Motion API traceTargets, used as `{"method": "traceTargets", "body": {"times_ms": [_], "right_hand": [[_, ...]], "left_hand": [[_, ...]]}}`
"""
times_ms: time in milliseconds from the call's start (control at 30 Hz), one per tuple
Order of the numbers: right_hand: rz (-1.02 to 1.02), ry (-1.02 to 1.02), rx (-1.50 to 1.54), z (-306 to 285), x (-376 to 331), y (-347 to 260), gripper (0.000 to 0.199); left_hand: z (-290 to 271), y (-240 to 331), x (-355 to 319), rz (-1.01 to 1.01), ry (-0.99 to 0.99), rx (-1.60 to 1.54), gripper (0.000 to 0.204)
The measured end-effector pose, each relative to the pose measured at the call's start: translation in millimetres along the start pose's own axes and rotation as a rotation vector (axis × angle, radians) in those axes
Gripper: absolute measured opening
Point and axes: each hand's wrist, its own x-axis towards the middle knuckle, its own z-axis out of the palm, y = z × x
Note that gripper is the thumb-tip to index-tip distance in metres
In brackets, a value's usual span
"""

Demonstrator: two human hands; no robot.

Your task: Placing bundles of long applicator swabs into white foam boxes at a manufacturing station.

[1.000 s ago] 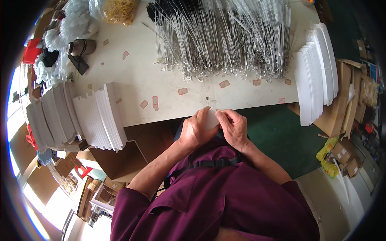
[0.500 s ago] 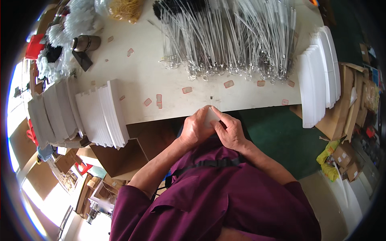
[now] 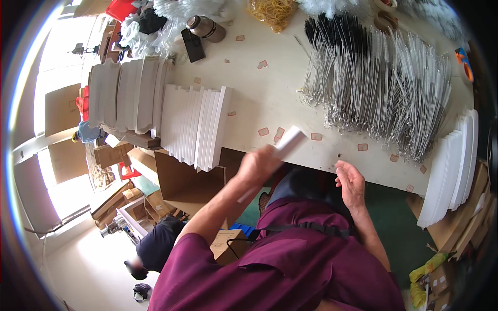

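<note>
My left hand [image 3: 258, 164] grips a long, narrow white box [image 3: 291, 142], which slants up and to the right past the table's near edge. Its lower end shows again below my wrist. Apart from it, my right hand [image 3: 351, 185] hovers at the table edge with its fingers loosely bent and nothing visible in them. Left of my left hand stands a row of white boxes [image 3: 194, 124] packed side by side. A large heap of thin wire brushes with looped ends [image 3: 384, 88] covers the table's right part.
More white pieces [image 3: 451, 168] are stacked at the table's right corner. Along the back lie a phone [image 3: 193, 45], a metal flask [image 3: 207, 28], yellow rubber bands [image 3: 272, 13] and orange-handled scissors [image 3: 464, 65]. An open carton [image 3: 189, 179] sits below the left edge. Another person [image 3: 158, 243] is lower left.
My hands have come apart. The left now holds the white box out lengthwise, while the right has let go and moved right. The view has swung left, bringing another person into sight.
</note>
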Motion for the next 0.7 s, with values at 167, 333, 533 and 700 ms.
{"method": "traceTargets", "body": {"times_ms": [167,333,533,700], "right_hand": [[0.153,0.029,-0.073,-14.0,-6.7,17.6,0.025],[0.013,0.121,-0.307,-22.6,-7.4,14.8,0.022],[-0.179,0.594,-0.731,-117.8,-28.4,-1.6,0.020],[-0.115,0.898,-1.294,-246.1,-55.5,4.5,0.066]], "left_hand": [[-37.0,-87.8,45.0,-0.028,0.283,0.405,0.013],[-74.9,-166.4,64.3,-0.299,0.254,0.521,0.054],[-72.8,-95.7,59.4,-0.140,0.386,0.554,0.054],[-19.4,-32.7,49.2,0.184,0.245,0.216,0.044]]}}
